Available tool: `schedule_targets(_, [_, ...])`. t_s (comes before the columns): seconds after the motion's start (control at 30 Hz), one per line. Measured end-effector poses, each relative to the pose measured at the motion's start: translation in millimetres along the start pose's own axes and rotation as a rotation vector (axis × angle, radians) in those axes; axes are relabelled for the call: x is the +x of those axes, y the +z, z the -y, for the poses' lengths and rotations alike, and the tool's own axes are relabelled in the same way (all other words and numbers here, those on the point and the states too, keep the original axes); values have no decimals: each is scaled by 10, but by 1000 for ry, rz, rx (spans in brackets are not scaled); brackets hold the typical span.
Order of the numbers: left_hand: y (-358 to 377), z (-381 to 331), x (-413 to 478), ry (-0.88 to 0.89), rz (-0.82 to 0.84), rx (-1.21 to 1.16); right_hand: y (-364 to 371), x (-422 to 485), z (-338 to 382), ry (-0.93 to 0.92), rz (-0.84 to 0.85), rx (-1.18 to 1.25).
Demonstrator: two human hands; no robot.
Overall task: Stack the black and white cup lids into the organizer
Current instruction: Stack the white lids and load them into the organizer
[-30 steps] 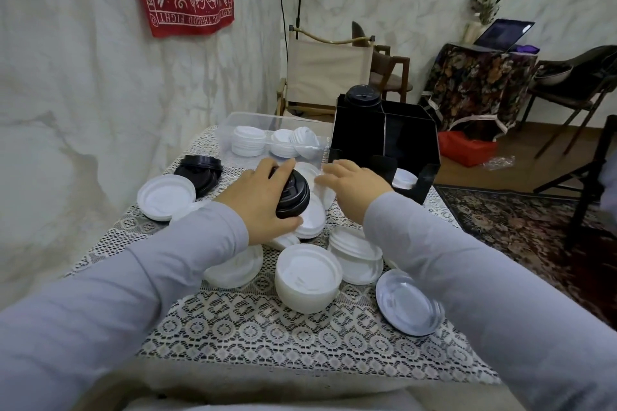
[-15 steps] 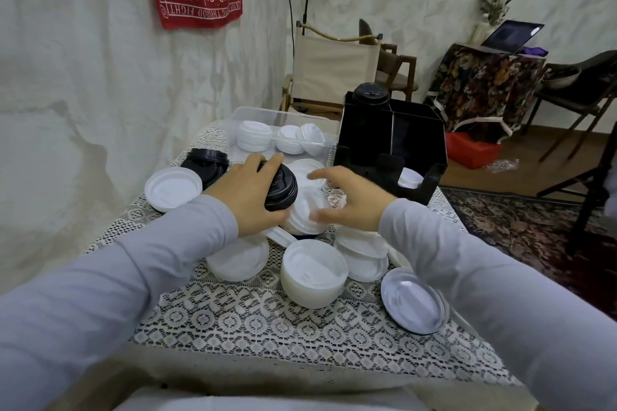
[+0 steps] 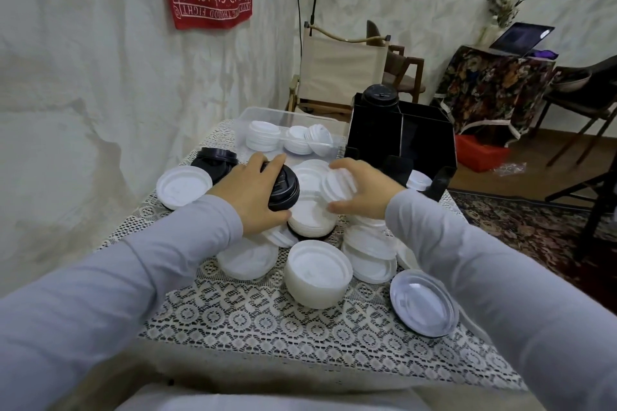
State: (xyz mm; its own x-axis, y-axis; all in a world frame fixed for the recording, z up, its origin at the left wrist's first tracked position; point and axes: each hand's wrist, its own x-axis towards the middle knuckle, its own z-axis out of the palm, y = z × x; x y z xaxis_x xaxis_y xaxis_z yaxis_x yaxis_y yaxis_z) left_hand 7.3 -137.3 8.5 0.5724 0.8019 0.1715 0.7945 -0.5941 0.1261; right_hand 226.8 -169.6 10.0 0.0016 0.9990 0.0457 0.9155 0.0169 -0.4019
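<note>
Organizer (image 3: 425,133) holds black lids (image 3: 380,95); left fingers (image 3: 274,162) clasp a black stack (image 3: 286,189), right fingers (image 3: 345,164) pinch white lids (image 3: 335,186).

Left hand (image 3: 248,192) grips a stack of black plastic cup lids (image 3: 283,188); right hand (image 3: 362,192) apparently pinches a tilted white plastic lid (image 3: 335,185); black box-shaped organizer (image 3: 420,140) behind.

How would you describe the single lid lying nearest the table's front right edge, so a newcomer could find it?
Start at the lace-covered table and go to its near right side, right of the white stack. The lid lies there flat; unlike its matte white neighbours, it looks glossy, grey-tinted and dark-rimmed.
</note>
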Motion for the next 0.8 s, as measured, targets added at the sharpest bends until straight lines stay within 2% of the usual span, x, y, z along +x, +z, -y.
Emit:
schedule_targets(0.1, [5,6,-11,-5,-8,4,-19,4,-130,114,43,-159])
schedule_targets(0.2, [15,14,-23,-5,-12,3,17,9,-174,164,91,-180])
schedule_targets(0.27, [19,19,-31,-9,-7,1,-1,22,-148,127,83,-162])
schedule_targets(0.4, [8,18,-41,-12,-5,-5,27,45,70,-57,112,-15])
schedule_targets(0.5, [-8,10,-45,-12,-8,0,205,62,274,-139,169,-168])
schedule_targets(0.6, [-20,9,-56,-7,-14,2,381,108,347,-136,182,-253])
schedule_targets(0.8, [-28,63,-87,-13,4,13,406,163,285,-23,199,-189])
